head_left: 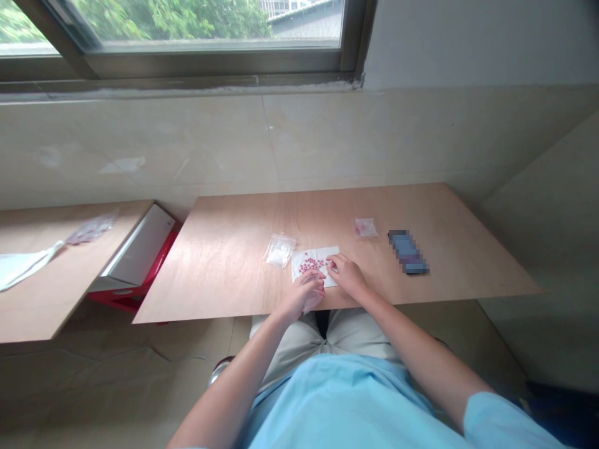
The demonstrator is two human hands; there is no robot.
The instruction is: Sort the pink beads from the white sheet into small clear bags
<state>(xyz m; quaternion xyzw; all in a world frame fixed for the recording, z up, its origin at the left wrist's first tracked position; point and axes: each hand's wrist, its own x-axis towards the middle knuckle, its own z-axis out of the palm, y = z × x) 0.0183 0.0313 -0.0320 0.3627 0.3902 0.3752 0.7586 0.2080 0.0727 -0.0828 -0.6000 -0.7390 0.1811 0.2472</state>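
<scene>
Several small red bead-like pieces [309,263] lie on a sheet of white paper [331,252] near the front of the table. My left hand [303,293] is closed around a small clear plastic bag [312,303] at the paper's lower left edge. Over the right side of the paper, my right hand [347,275] has its fingertips pinched together beside the red pieces. What sits between those fingertips, if anything, is too small to make out. A stack of clear plastic bags [280,250] rests left of the paper.
Behind my right hand lies a small clear bag with red pieces inside [365,228]. A phone [408,252] is farther right on the wooden table [210,262]. Across a gap to the left stands another table [51,299], with a red and white container [140,262] below.
</scene>
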